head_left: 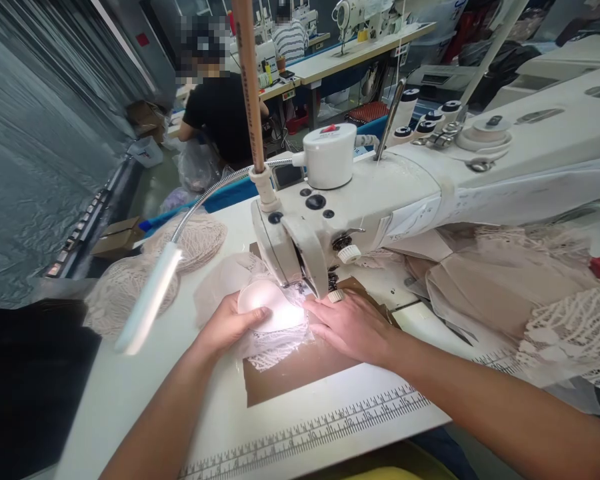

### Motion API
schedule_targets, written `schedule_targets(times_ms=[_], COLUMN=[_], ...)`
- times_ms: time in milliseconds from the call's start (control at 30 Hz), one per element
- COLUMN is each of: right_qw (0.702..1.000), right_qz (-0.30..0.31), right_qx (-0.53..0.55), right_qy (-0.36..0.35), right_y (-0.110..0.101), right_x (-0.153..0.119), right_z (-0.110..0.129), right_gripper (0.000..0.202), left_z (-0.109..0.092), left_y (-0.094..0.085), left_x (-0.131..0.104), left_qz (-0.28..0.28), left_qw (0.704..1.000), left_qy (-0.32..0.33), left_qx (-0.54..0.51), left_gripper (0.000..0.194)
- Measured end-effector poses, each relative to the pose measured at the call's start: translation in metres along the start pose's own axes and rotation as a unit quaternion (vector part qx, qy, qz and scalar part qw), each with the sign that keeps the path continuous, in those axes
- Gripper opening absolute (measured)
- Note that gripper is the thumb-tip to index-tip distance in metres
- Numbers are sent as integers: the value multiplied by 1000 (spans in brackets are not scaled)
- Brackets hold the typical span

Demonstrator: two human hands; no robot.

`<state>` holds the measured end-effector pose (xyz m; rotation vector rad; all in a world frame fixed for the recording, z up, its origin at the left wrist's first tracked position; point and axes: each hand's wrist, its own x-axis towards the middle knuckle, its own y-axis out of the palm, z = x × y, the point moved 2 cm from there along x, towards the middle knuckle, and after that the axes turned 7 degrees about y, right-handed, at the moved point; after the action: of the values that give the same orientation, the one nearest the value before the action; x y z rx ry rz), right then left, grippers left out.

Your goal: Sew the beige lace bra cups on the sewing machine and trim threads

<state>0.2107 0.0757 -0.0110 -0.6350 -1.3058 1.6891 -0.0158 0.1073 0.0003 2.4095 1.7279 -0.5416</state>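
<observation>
A pale, rounded bra cup (273, 308) with lace (275, 350) along its near side lies under the head of a white sewing machine (300, 220). My left hand (230, 323) grips the cup's left edge, thumb on top and fingers underneath. To the right of the needle area, my right hand (353, 327) lies flat with fingers stretched out, its fingertips touching the lace edge. Both rest over a brown sheet (275, 390) on the machine table. Bright lamplight washes out the cup, and the needle itself is hard to make out.
Stacked lace cups (130, 293) lie at the left, below a bendable lamp (153, 297). Beige mesh and lace pieces (485, 280) are heaped at the right, close to scissors (455, 330). A printed ruler (350, 420) runs along the front edge. Another person (220, 107) sits beyond.
</observation>
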Motion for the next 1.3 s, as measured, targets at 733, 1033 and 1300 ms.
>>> schedule_targets(times_ms=[733, 1033, 1300], right_qw=[999, 997, 998], right_qz=[-7, -19, -7], right_qx=[-53, -70, -65], right_qy=[-6, 0, 11], right_y=[1, 4, 3], right_x=[3, -1, 0], right_z=[5, 3, 5], right_gripper=[20, 17, 18], left_z=[0, -13, -22], left_y=[4, -10, 32], left_x=[8, -14, -14], left_qz=[51, -38, 46], left_qw=[991, 867, 699], left_qy=[61, 64, 448], left_qx=[112, 493, 555], left_gripper=[46, 32, 22])
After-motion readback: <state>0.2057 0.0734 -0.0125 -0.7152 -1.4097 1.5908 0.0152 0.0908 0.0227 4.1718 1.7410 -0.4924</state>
